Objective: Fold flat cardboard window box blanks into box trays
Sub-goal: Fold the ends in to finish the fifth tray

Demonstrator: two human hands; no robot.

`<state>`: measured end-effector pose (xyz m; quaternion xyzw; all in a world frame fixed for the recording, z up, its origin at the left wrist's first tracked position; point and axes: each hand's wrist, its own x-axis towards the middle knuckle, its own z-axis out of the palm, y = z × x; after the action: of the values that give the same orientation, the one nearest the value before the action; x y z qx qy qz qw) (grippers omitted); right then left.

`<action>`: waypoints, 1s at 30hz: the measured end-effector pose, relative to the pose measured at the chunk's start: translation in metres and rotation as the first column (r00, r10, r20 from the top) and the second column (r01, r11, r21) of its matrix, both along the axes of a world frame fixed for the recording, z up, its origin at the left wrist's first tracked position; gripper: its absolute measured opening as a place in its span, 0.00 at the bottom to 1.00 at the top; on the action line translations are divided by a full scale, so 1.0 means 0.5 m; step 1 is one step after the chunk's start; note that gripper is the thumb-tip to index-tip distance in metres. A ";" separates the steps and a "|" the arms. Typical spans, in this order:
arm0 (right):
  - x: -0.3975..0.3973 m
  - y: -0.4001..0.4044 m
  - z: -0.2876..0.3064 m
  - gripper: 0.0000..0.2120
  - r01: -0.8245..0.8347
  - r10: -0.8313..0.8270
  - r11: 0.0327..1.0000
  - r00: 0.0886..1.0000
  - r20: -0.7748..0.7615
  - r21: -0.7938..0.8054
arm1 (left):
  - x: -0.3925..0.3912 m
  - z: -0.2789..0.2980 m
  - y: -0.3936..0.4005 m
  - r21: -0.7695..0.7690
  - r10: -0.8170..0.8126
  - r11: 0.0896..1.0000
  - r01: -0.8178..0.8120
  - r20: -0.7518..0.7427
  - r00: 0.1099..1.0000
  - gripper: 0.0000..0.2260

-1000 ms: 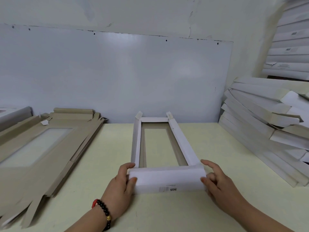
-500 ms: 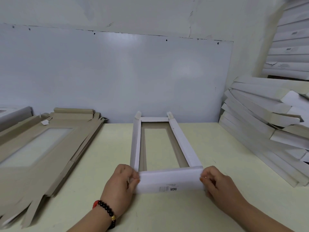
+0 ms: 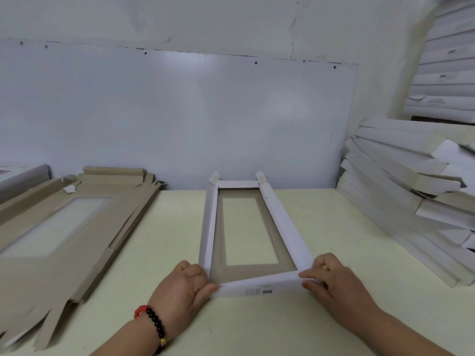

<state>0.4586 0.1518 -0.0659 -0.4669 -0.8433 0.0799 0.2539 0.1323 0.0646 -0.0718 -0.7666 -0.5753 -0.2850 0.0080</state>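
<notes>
Head view: window box tray [image 3: 253, 242], white outside, brown inside w/ clear window, lies lengthwise at centre of the pale surface [image 3: 167, 240]. Side walls and far wall stand upright; two corner tabs stick up at far end. Left hand [image 3: 183, 289] pinches near-left corner of the near flap [image 3: 259, 287]; right hand [image 3: 331, 281] pinches near-right corner, fingers curled. Flap carries barcode and "SGS" print. Beaded bracelet [image 3: 154, 323] on left wrist. Stack of flat brown blanks [image 3: 59, 227] lies at left. Pile of folded white trays [image 3: 411, 201] at right, against wall.
</notes>
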 end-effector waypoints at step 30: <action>-0.100 -0.002 0.024 0.11 -0.386 0.150 0.859 0.817 0.556 0.335 | 0.122 0.029 0.037 -0.161 0.019 0.976 -0.147 -0.608 0.794 0.13</action>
<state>0.4087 0.1508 -0.0537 -0.2755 -0.9344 -0.2005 0.1036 0.1931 0.0830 -0.0575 -0.7880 -0.6017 0.0334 0.1260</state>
